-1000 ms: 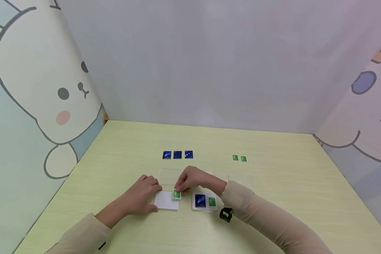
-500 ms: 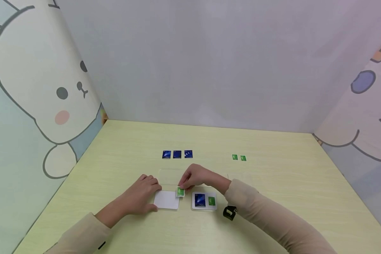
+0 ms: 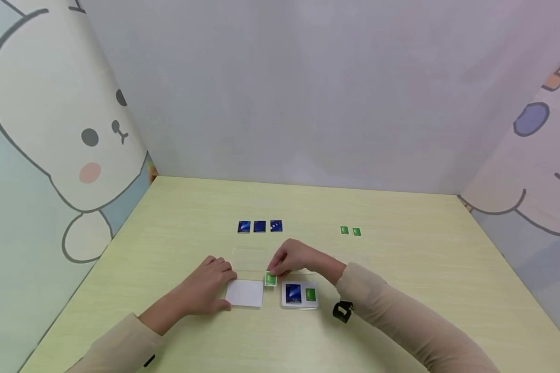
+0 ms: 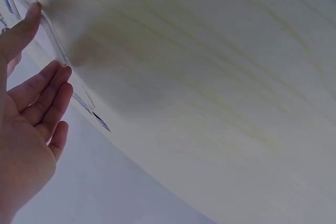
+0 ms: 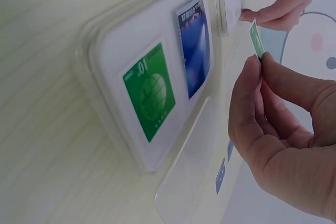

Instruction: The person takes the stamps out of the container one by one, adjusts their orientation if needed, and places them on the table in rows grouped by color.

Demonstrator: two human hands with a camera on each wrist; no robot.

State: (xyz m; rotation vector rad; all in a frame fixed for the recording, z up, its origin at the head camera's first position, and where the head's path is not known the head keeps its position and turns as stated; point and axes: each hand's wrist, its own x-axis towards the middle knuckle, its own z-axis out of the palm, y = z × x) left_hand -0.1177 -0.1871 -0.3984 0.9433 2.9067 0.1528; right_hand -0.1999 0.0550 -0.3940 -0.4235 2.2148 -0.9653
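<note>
Tabletop [image 3: 424,290] | far edge [image 3: 303,185] well beyond right hand [image 3: 293,256] | pinched: green stamp [image 3: 270,279]

We're at a screened-off work spot, rm. type unclear: pale wood-grain tabletop [image 3: 401,238], plain backdrop [image 3: 280,98], cartoon-print side panels [image 3: 51,129] L&R.

We record that the right hand [image 3: 293,257], pinching the green stamp [image 3: 270,279], has moved rightward and slightly farther out. The stamp, formerly overlapping the white card [image 3: 245,293], we now find off it, between that and the stamped card [image 5: 123,45].
</note>
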